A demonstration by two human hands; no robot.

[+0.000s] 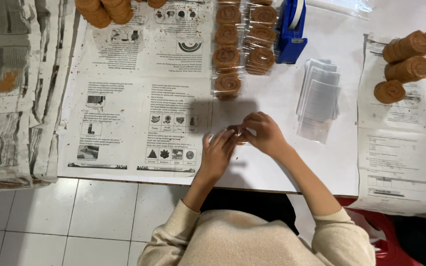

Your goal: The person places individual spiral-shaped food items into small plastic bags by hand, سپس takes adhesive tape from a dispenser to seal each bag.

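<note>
Together, the left hand (218, 153) and right hand (265, 134) are pinching closed around a small brown cookie in a clear wrapper (236, 133) at mid-frame; it is looking light and crumbly under slippery film, best gripped at the edges. Further up, wrapped cookies (228, 56) are lying in rows beside a blue tape dispenser (290, 32), empty bags (319, 96) to the right.

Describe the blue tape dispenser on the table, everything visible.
The blue tape dispenser stands upright at the table's far edge, its top cut off by the frame. It looks like glossy plastic: a heavy blue base with a white roll set in the upper part. It rests on the white surface, right of two rows of bagged brown spiral cookies and above a stack of clear empty bags. No hand touches it.
</note>
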